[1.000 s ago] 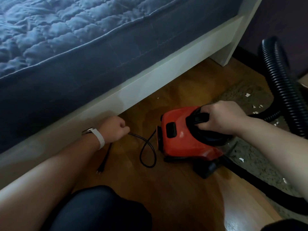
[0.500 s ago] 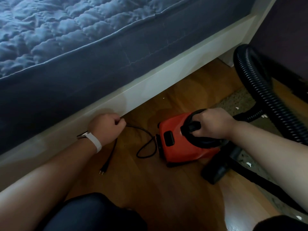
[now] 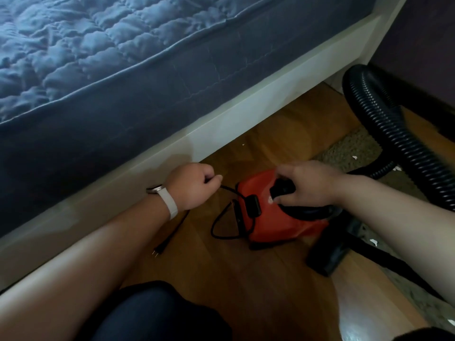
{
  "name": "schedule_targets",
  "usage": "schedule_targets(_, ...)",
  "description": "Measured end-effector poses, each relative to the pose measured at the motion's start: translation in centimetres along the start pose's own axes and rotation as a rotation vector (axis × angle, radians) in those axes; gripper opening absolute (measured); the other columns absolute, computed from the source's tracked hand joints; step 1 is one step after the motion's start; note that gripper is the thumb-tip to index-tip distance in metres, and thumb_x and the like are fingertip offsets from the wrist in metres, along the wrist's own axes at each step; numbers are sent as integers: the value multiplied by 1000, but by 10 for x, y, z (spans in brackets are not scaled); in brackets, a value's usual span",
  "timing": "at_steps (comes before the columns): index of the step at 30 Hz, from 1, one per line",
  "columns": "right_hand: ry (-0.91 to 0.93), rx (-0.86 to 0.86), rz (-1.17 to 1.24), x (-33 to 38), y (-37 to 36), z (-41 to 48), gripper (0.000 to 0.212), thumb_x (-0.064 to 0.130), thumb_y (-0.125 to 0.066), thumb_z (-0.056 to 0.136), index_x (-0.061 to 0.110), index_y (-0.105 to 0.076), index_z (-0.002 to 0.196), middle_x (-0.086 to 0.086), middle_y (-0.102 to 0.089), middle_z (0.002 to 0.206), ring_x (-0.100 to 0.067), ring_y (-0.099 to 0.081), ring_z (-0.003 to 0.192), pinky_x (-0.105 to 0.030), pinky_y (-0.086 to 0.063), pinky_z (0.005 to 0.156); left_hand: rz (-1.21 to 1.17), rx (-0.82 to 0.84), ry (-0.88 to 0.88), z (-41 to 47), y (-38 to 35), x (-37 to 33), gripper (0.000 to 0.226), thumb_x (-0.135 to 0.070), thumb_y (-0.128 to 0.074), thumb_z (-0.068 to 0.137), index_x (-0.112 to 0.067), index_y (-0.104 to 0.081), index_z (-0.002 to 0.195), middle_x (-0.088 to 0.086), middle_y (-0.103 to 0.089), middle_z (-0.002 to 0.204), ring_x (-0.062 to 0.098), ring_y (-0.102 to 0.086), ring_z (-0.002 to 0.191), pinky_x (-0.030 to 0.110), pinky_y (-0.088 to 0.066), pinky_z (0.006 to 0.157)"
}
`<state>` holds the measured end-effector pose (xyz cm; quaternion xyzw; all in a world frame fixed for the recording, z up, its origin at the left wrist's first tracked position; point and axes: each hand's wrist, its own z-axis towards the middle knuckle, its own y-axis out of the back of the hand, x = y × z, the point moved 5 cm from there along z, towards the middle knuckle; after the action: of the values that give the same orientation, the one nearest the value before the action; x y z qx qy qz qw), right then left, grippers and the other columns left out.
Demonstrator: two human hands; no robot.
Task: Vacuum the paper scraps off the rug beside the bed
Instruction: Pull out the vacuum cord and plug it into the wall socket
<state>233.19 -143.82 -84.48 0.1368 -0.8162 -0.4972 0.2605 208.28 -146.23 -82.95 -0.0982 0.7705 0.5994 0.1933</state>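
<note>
Prepping, not yet vacuuming: pinching power cord (image 3: 212,228) with L hand (image 3: 192,184), clasping handle of red vacuum (image 3: 270,227) with R hand (image 3: 312,185), by bed (image 3: 246,114). Leaving paper scraps (image 3: 354,157) on rug (image 3: 344,147), far right. Next, prob.: pay out cord, get plug (image 3: 157,252) to outlet w/o tipping unit.

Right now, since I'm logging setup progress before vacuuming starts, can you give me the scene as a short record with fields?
vacuum: red canister vacuum on the wood floor, beside the bed frame
left hand: holds the power cord
right hand: grips the black handle on top of the vacuum
plug: lies on the floor, in no socket
hose: black, arches over the rug
paper scraps: white bits on the rug, not yet picked up
</note>
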Motion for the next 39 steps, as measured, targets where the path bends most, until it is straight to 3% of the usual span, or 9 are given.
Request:
schedule_targets(2, 16, -16, 287, 21, 3, 1, 59, 63, -64, 84, 30, -51, 130, 11, -56, 117, -12, -54, 106, -29, -49, 88, -15, 9, -25, 2, 7, -18, 43, -46, -54, 95, -16, -59, 65, 7, -59, 62, 22, -56, 58, 35, -45, 54)
schedule_targets(5, 22, -28, 531, 54, 7, 5, 52, 59, -63, 87, 33, -51, 131, 13, -57, 119, -8, -56, 105, -26, -49, 87, -62, -31, -82, 4, 24, -44, 36, -46, -59, 92, -21, -61, 67, 2, -60, 61, 18, -57, 59, 36, -48, 56)
schedule_targets(8, 69, -107, 658, 71, 14, 4, 21, 45, -62, 93, 25, -64, 102, 10, -64, 91, -6, -59, 80, -29, -50, 73, -110, -69, -139, 1, 35, -65, 26, -40, -59, 93, -23, -65, 74, 0, -63, 64, 17, -58, 60, 40, -52, 58)
schedule_targets(13, 15, -292, 848, 57, 29, -4, 40, 33, -64, 95, 17, -50, 61, 4, -47, 58, -5, -45, 54, -28, -39, 56, -261, -252, -194, 1, 36, -67, 15, -35, -63, 91, -21, -66, 83, -7, -58, 85, 6, -55, 80, 20, -47, 70)
schedule_targets(18, -45, -382, 898, 36, 40, -17, 42, 29, -66, 94, 17, -49, 57, 11, -46, 51, -1, -44, 46, -17, -35, 47, -487, -215, 140, 6, 17, -42, 37, -48, -50, 97, -12, -60, 93, 7, -59, 86, 26, -59, 82, 39, -48, 72)
schedule_targets(23, -23, -397, 872, 30, 38, -27, 46, 33, -65, 95, 16, -46, 57, 6, -46, 54, -8, -51, 51, -25, -39, 54, -836, 155, 496, 20, -23, -42, 80, -74, -24, 92, -9, -70, 99, 8, -72, 86, 22, -67, 75, 34, -48, 71)
schedule_targets(26, -17, -343, 835, 29, 33, -32, 45, 32, -64, 95, 16, -46, 57, 12, -44, 50, -4, -46, 48, -20, -36, 50, -1048, 230, 571, 34, -36, -49, 61, -63, -42, 95, -7, -66, 102, 6, -71, 78, 18, -65, 66, 28, -46, 61)
schedule_targets(29, -30, -265, 836, 25, 28, -34, 44, 34, -65, 95, 18, -48, 57, 15, -43, 45, -1, -42, 45, -15, -34, 48, -1069, 122, 531, 41, -32, -62, 28, -35, -48, 100, -13, -60, 90, 2, -61, 70, 13, -56, 53, 23, -39, 51)
schedule_targets(39, -226, -346, 1178, 4, 34, -24, 44, 41, -52, 100, 7, -64, 76, -3, -62, 61, -18, -61, 59, -31, -53, 61, -862, 32, -19, 8, -16, -135, 34, -16, -49, 102, -8, -52, 69, 0, -46, 51, 9, -40, 45, 27, -33, 47)
